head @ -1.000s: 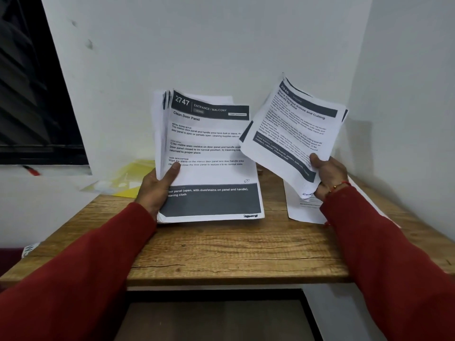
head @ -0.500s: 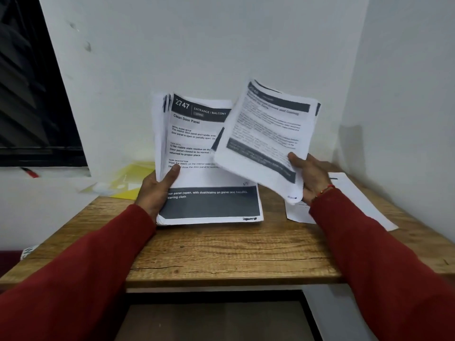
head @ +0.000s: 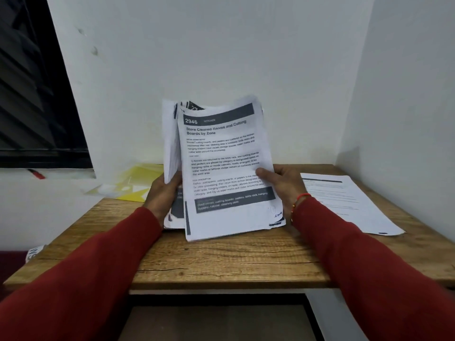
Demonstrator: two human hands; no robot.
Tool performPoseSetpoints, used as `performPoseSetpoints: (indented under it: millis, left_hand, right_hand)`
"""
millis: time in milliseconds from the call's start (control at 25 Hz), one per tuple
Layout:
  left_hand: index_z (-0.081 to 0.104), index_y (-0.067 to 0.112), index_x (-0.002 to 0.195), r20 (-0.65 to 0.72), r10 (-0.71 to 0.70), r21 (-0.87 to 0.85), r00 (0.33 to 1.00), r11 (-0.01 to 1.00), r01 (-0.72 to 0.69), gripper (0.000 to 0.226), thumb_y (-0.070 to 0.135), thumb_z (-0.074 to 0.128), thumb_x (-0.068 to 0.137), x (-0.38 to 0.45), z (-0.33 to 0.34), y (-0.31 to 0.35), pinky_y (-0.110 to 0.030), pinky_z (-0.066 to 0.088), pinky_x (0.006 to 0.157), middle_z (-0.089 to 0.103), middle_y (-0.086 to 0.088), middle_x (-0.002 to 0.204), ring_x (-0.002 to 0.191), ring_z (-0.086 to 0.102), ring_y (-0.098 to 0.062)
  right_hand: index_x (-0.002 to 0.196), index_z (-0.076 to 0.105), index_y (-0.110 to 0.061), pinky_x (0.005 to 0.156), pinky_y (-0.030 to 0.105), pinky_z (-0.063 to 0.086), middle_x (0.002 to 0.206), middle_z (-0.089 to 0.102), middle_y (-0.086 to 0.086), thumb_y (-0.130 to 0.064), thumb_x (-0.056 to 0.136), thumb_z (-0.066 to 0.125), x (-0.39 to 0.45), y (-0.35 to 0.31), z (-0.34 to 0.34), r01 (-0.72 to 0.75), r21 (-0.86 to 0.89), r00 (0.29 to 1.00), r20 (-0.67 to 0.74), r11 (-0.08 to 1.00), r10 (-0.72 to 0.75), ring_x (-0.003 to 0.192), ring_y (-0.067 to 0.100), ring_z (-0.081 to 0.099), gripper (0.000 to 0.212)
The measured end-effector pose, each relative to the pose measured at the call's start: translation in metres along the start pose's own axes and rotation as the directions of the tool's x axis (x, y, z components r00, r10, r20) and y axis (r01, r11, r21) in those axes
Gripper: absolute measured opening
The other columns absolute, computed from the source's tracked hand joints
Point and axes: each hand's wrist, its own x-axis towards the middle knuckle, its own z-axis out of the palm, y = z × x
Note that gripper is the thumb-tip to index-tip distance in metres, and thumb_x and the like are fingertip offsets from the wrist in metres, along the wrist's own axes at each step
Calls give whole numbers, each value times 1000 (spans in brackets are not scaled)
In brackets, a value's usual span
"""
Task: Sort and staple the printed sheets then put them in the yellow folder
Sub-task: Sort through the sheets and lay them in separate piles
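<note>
The left hand (head: 163,193) grips the stack's (head: 172,143) left edge, and the right hand (head: 283,185) pinches the front sheet (head: 226,168) at its right edge, thumb on the print. The paper looks light, floppy and apt to fan; it is best held low at both edges. Its bottom edge seems to rest on the counter (head: 221,262). The folder (head: 138,180) lies far left, and a loose sheet (head: 344,203) lies right.

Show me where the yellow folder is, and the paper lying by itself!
yellow folder (head: 141,179), head view, on its flat yellow cover.
paper lying by itself (head: 344,203), head view, on the middle of the sheet.
</note>
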Motion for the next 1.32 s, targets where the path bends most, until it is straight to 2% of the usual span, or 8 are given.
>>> performPoseSetpoints:
  millis: [120, 240, 320, 520, 760, 920, 1160, 1320]
  left_hand:
    - [67, 18, 117, 34, -49, -35, 998, 998, 50, 34, 44, 57, 97, -2, 0, 4, -33, 60, 75, 78, -1, 99, 87, 75, -18]
    - [67, 16, 119, 18, -37, -57, 999, 998, 38, 31, 38, 59, 97, -1, 0, 4, -28, 60, 66, 78, -1, 99, 83, 75, -16]
    - [67, 16, 120, 1, -34, -48, 999, 998, 34, 34, 38, 61, 95, 0, -2, 2, -28, 60, 65, 77, -3, 104, 86, 74, -17]
    - [66, 16, 120, -22, -20, -45, 1000, 999, 19, 32, 37, 60, 96, 2, -3, 0, -26, 59, 65, 76, 1, 102, 85, 74, -13]
    - [65, 16, 122, -36, -29, -44, 999, 999, 27, 34, 38, 61, 96, 2, -4, 1, -24, 58, 61, 75, -1, 106, 81, 74, -11]
    - [65, 15, 122, -38, -32, -51, 999, 998, 30, 33, 37, 61, 96, 2, -3, 2, -24, 58, 61, 74, 0, 104, 79, 73, -10]
    - [66, 14, 118, -19, -34, -66, 999, 997, 32, 29, 33, 61, 97, 0, -2, 3, -24, 58, 59, 76, -2, 100, 77, 74, -12]
    - [66, 15, 118, -18, -28, -60, 999, 998, 27, 29, 34, 61, 97, -1, -3, 3, -24, 57, 58, 76, -1, 99, 77, 74, -12]
  right_hand:
    - [89, 74, -13, 64, 21, 57, 80, 77, -2, -8, 85, 73, 4, -2, -7, 35, 17, 998, -45, 999, -34, 73, 11, 73, 6]
    - [89, 74, -15, 76, 31, 58, 88, 77, 3, -10, 84, 74, 11, -7, -21, 48, 18, 992, -116, 999, -46, 83, 19, 73, 6]
    - [91, 73, -13, 72, 33, 58, 88, 76, 5, -8, 85, 73, 19, -10, -37, 70, 81, 980, -192, 994, -53, 77, 17, 73, 7]
    - [125, 62, -6, 80, 46, 59, 111, 72, 14, 0, 86, 70, 37, -11, -79, 117, 312, 932, -361, 943, 4, 97, 32, 71, 40]
    - [126, 60, -3, 88, 58, 54, 122, 66, 21, 1, 91, 62, 41, -7, -85, 50, 472, 951, -293, 880, 103, 109, 38, 66, 36]
    - [134, 55, -7, 85, 53, 57, 127, 64, 19, -9, 93, 56, 33, -17, -73, -115, 566, 985, -41, 816, 167, 104, 32, 69, 41]
    - [100, 54, -3, 80, 49, 59, 110, 68, 23, -4, 91, 62, 21, -16, -45, -185, 474, 983, 96, 861, 159, 90, 30, 71, 12]
    - [119, 60, -4, 77, 51, 60, 113, 70, 21, -7, 95, 57, 23, -19, -48, -171, 500, 985, 93, 849, 143, 95, 33, 71, 24]
